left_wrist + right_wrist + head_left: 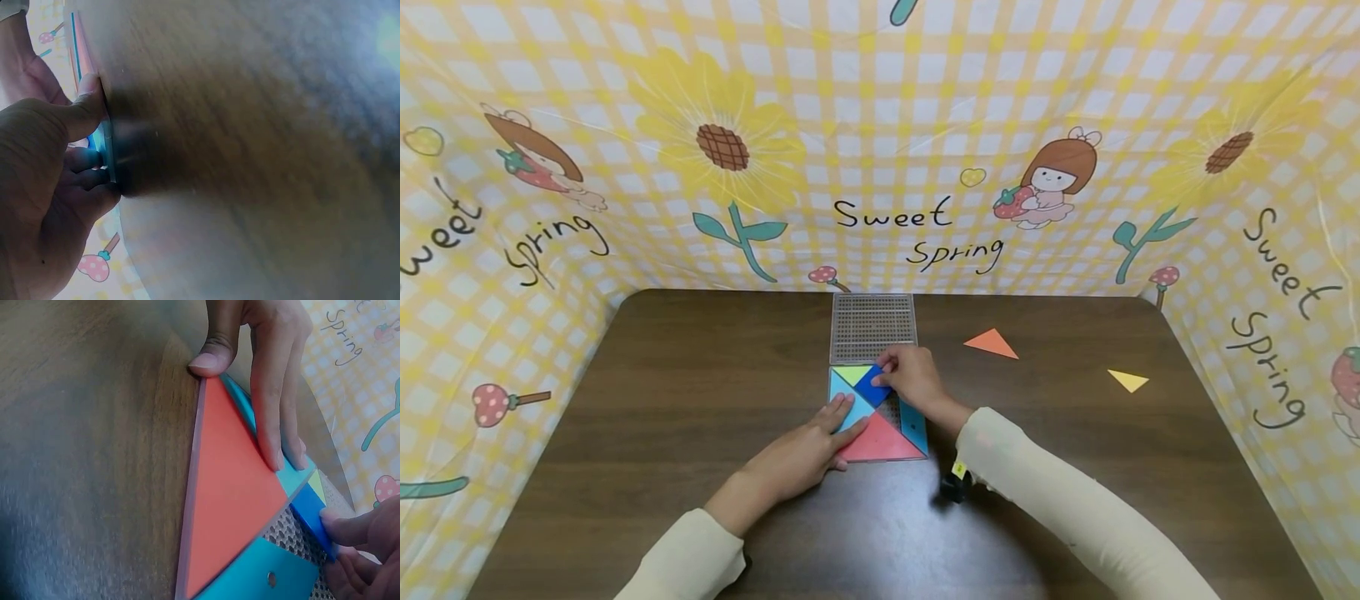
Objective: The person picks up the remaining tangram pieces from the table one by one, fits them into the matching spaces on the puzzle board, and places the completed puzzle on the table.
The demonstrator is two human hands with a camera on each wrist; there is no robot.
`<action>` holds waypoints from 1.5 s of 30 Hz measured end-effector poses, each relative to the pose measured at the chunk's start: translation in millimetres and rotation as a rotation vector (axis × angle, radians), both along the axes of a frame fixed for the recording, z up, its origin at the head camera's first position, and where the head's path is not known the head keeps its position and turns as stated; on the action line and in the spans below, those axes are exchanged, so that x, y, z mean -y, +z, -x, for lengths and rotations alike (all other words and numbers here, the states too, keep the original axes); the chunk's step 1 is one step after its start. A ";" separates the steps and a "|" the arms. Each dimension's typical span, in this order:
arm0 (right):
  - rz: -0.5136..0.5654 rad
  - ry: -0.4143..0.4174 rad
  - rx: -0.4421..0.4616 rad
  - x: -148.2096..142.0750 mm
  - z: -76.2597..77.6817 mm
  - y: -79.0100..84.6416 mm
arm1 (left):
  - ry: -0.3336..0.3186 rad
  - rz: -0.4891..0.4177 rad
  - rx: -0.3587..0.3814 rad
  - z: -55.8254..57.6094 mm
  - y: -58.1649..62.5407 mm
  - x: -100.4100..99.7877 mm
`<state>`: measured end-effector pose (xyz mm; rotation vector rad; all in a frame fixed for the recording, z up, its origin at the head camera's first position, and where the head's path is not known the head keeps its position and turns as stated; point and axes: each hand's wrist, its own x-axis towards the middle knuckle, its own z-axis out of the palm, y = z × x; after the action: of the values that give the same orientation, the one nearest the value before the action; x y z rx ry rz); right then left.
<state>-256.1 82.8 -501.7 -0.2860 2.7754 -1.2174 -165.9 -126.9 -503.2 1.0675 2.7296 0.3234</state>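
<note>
My right hand (916,379) pinches a dark blue square tangram piece (871,389) between thumb and fingers, at the upper part of a perforated tray (891,410). With fingers extended, my left hand (793,457) presses on the large light blue triangle (859,406) and touches the large red triangle (883,442). In the right wrist view, its thumb lies at the tray corner beside the red triangle (228,494). Above the blue square sits a light green triangle (853,373). A teal piece (913,427) with a small hole lies along the tray's right side.
A second grid panel (874,329) adjoins the tray's far edge. To the right on the brown table (700,358) lie an orange triangle (994,342) and a small yellow triangle (1129,381). A checked cloth (880,125) walls the back and sides.
</note>
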 end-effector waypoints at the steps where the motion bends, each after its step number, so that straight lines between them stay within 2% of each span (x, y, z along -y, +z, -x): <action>1: -0.003 -0.003 -0.002 0.0 -0.1 -0.2 | -0.001 -0.001 0.000 -0.1 0.2 -0.1; 8: -0.025 -0.047 -0.029 1.2 -1.5 1.1 | -0.005 -0.007 0.007 0.4 2.5 -1.7; 17: -0.048 -0.082 -0.080 2.8 -4.3 0.8 | -0.021 -0.025 -0.026 -1.1 1.2 -1.0; 28: -0.055 -0.063 -0.089 5.1 -2.8 0.5 | -0.003 -0.018 -0.019 0.3 1.4 0.3; 45: -0.065 0.002 -0.074 2.5 -4.1 -2.7 | -0.011 -0.023 -0.012 -1.2 0.6 0.7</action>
<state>-252.0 80.4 -504.4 -0.3345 2.8701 -1.1359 -164.7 -127.6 -502.6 1.0933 2.7362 0.3488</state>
